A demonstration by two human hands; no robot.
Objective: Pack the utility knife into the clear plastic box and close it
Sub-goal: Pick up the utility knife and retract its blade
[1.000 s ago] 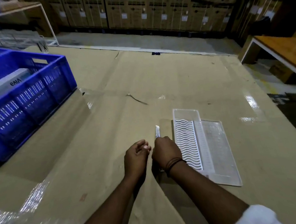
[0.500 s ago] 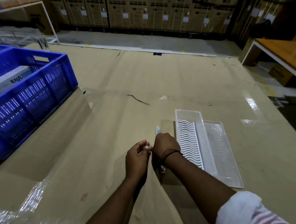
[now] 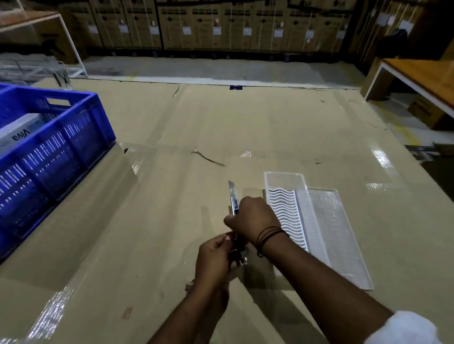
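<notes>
Head view: both hands grip the knife [image 3: 233, 199] mid-desk, right hand [image 3: 253, 219] clamped on its middle, left hand [image 3: 215, 260] fingers pinching its near end, blade out; open box [image 3: 323, 223] just beside.

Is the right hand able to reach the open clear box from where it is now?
Probably yes. The right hand, gripping the utility knife, is just left of the clear plastic box, with nothing between them.

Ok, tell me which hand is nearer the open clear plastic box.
Right. The right hand grips the utility knife just left of the clear plastic box, almost at its edge; the left hand holds the knife's lower end, farther left.
</notes>
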